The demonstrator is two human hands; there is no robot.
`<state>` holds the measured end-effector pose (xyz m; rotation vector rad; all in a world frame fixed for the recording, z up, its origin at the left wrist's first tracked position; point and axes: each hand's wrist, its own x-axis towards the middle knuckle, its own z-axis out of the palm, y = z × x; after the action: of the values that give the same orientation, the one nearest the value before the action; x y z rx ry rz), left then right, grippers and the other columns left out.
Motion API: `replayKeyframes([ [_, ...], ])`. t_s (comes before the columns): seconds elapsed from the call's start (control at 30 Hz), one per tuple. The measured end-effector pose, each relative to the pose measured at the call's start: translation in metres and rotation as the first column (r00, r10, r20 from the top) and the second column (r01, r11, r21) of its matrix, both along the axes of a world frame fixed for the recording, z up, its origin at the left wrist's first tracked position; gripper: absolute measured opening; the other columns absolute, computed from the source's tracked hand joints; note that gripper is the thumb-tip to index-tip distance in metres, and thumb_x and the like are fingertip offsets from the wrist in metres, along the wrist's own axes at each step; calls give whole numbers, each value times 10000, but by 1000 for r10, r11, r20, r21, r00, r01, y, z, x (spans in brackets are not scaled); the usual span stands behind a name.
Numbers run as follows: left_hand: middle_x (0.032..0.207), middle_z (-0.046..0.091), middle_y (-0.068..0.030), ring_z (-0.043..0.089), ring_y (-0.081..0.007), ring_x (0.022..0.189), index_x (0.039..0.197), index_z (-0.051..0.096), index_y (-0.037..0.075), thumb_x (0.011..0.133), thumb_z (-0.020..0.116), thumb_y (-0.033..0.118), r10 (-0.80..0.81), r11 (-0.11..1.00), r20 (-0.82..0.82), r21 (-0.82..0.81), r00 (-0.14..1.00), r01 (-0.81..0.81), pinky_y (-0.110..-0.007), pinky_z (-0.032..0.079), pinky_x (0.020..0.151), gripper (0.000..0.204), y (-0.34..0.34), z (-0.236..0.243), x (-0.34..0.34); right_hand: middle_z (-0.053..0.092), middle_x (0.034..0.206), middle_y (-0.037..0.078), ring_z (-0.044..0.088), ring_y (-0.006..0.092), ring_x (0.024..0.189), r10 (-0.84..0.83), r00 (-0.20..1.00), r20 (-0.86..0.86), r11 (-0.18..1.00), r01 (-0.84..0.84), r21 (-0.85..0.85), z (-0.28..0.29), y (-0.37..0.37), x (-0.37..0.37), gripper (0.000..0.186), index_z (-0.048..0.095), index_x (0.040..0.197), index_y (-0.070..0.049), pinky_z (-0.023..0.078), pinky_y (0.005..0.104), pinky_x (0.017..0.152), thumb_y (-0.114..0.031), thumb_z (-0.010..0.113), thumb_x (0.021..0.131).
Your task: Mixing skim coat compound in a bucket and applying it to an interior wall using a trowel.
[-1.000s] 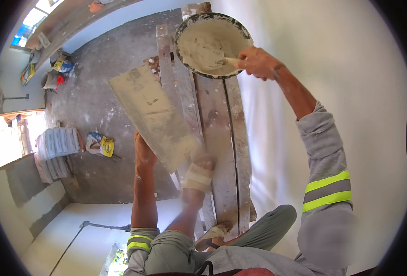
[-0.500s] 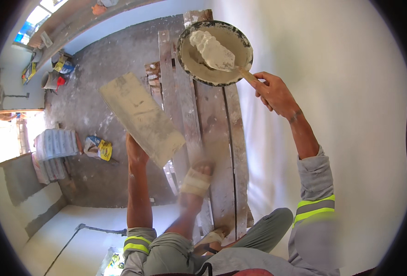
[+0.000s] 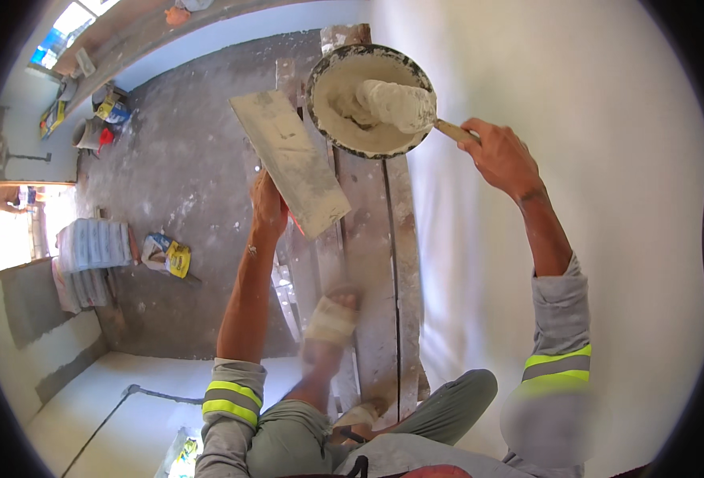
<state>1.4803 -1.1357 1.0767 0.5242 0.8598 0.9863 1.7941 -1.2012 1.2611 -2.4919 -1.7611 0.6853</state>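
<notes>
My right hand [image 3: 505, 158] grips the handle of a trowel [image 3: 450, 130] whose blade carries a thick lump of wet plaster [image 3: 400, 106]. That blade hangs over a round black-rimmed basin [image 3: 318, 119] with creamy plaster inside. Closed beneath a flat rectangular plastering float [image 3: 291, 163], my left hand [image 3: 267, 201] holds it level to the left of the basin. The float's face is smeared with a thin dried-looking film. Its handle is mostly hidden under the plate; a bit of orange shows beside my fingers.
Wooden scaffold planks [image 3: 372, 239] run under my feet, splashed with plaster, with the floor [image 3: 177, 159] lower on the left. A pale wall [image 3: 575, 103] rises close on the right. Stacked sacks [image 3: 95, 245], an opened bag [image 3: 166, 255] and a bucket [image 3: 88, 133] stand below.
My left hand has brought the float up and to the right, nearer the basin. The loaded trowel has shifted right and slightly down, toward the basin's right rim.
</notes>
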Motion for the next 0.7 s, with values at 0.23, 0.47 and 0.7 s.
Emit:
replayKeyframes([
  [0.23, 1015, 612, -79, 597, -147, 865, 1103, 545, -15, 938, 448, 315, 27, 999, 6, 28, 1000, -27, -269, 492, 739, 382, -14, 11, -22, 612, 765, 159, 630, 311, 765, 214, 826, 521, 948, -304, 92, -66, 46, -19, 155, 537, 935, -61, 500, 418, 707, -196, 519, 861],
  [0.47, 998, 613, -86, 600, -148, 846, 1105, 536, -28, 937, 442, 289, -10, 996, 9, 86, 1000, 9, -268, 497, 727, 371, -20, 14, -59, 617, 790, 190, 634, 312, 762, 408, 847, 341, 902, -431, -8, -67, 51, -47, 145, 551, 904, -20, 508, 408, 656, -149, 536, 840],
  [0.7, 984, 613, -88, 601, -146, 823, 1094, 536, -42, 923, 443, 284, 8, 997, 11, 77, 1000, -9, -264, 494, 706, 379, -28, 14, -69, 569, 628, 124, 563, 206, 477, -66, 976, -210, 962, 7, -271, -46, 47, -68, 285, 583, 772, 30, 454, 328, 419, -227, 523, 880],
])
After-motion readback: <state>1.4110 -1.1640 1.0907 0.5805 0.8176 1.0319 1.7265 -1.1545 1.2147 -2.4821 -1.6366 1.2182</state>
